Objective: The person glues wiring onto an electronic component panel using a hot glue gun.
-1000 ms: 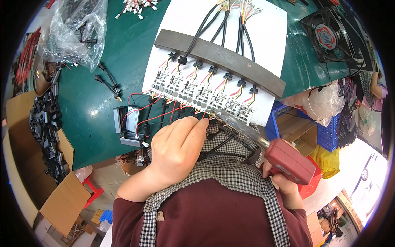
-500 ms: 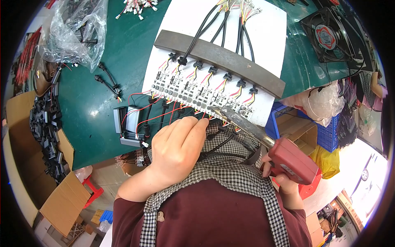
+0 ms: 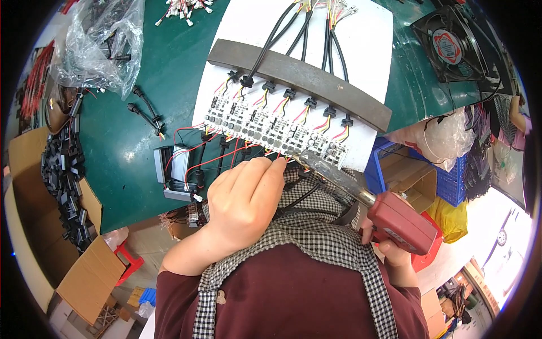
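My right hand (image 3: pixel 389 251) is wrapped round the handle of a dark red soldering gun (image 3: pixel 403 223). Its long metal barrel reaches up and left, with the tip at the near edge of a row of small white circuit boards (image 3: pixel 248 123). My left hand (image 3: pixel 243 198) is closed in a pinch beside that tip, at the thin red wire (image 3: pixel 278 155) by the boards' near edge; the fingers partly hide what they grip. Black cables (image 3: pixel 305 37) with red, yellow and black leads join the boards' far side. A dark metal bar (image 3: pixel 305 82) lies across these cables.
A white sheet (image 3: pixel 364 39) lies under the boards on the green table (image 3: pixel 118 186). Grey housings (image 3: pixel 182 166) sit left of my hand, and a fan (image 3: pixel 449 48) stands far right. A plastic bag (image 3: pixel 104 51) is far left; boxes (image 3: pixel 84 277) flank the table.
The soldering gun's tip has shifted slightly toward me, to the boards' near edge. My left hand stays almost in place, still pinched. The boards and bar appear slightly further left.
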The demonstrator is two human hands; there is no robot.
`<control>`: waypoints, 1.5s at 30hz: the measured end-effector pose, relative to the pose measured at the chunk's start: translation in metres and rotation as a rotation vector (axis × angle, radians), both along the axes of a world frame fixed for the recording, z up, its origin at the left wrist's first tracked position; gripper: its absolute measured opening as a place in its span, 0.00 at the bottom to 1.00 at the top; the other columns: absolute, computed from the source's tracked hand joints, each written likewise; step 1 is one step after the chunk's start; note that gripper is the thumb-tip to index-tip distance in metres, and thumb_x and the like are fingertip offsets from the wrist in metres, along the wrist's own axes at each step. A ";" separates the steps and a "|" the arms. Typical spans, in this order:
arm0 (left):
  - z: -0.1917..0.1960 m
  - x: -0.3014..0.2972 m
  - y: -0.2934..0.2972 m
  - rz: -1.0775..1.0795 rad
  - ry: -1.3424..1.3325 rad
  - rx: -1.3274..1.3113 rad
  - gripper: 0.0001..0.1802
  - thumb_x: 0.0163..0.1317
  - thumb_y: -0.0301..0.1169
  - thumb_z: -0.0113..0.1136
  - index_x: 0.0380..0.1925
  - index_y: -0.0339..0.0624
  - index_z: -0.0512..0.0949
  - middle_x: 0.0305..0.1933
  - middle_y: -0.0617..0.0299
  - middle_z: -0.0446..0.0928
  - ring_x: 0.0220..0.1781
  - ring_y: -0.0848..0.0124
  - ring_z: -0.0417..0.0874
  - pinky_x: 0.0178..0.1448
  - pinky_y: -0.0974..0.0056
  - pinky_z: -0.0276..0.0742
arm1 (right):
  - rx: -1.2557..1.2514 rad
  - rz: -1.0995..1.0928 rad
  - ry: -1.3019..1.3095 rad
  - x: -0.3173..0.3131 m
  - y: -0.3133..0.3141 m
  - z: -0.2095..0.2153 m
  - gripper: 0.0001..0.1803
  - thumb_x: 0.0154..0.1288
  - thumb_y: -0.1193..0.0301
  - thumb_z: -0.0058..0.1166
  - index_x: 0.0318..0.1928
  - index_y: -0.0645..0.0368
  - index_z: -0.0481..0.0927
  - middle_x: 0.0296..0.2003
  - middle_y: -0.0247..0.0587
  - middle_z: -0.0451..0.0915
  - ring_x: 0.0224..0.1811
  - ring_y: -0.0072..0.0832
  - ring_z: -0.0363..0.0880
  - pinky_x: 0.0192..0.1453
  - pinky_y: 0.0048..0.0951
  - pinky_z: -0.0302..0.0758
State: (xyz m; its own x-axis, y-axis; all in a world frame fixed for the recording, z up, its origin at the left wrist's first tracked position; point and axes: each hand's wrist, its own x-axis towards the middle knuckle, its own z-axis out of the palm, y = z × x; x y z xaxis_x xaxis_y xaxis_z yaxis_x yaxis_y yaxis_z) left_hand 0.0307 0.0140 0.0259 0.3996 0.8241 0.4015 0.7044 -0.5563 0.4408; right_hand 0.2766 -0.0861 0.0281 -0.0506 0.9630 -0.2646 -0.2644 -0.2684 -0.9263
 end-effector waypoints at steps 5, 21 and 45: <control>-0.001 0.000 -0.001 0.000 0.035 0.006 0.12 0.40 0.17 0.64 0.30 0.33 0.79 0.26 0.58 0.76 0.23 0.67 0.77 0.27 0.67 0.72 | 0.052 0.002 -0.055 -0.002 0.001 -0.003 0.42 0.49 0.63 0.68 0.60 0.71 0.63 0.33 0.48 0.80 0.26 0.26 0.79 0.31 0.24 0.76; -0.001 -0.001 -0.002 -0.027 0.059 0.039 0.13 0.38 0.16 0.63 0.30 0.31 0.78 0.26 0.57 0.75 0.24 0.66 0.77 0.27 0.67 0.72 | 0.090 0.116 -0.345 0.009 -0.002 -0.009 0.44 0.41 0.55 0.71 0.50 0.76 0.66 0.23 0.38 0.76 0.19 0.24 0.75 0.25 0.21 0.71; 0.005 -0.009 -0.008 -0.039 0.137 -0.026 0.12 0.43 0.19 0.61 0.32 0.32 0.78 0.27 0.58 0.75 0.26 0.67 0.77 0.26 0.66 0.70 | -0.048 0.001 -0.037 0.002 0.001 -0.001 0.32 0.49 0.68 0.65 0.53 0.71 0.69 0.31 0.44 0.79 0.25 0.27 0.77 0.30 0.24 0.73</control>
State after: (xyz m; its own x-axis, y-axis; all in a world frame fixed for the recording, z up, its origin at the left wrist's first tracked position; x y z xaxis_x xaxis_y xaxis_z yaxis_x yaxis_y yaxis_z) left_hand 0.0212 0.0060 0.0307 0.4813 0.8161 0.3199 0.7372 -0.5743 0.3560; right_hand 0.2783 -0.0852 0.0272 -0.0413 0.9491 -0.3124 -0.2298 -0.3133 -0.9214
